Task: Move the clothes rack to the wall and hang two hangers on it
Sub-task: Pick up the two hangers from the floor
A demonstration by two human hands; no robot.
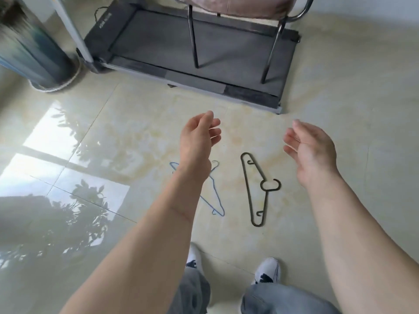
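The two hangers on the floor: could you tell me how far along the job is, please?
Nothing looks finished. The blue wire hanger and the dark plastic hanger both lie flat on the tiled floor, unhung. In hand: nothing; the left hand and right hand hover open above them. Whether the rack is at the wall cannot be told. Left: pick up and hang both hangers.

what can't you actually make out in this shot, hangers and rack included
- Blue wire hanger, head view: its middle is hidden behind the left hand and forearm.
- Clothes rack: only a pale slanted pole shows, cut off by the top edge; cannot tell if it belongs to the rack.
- Chair: its seat is blurred and cropped at the top.
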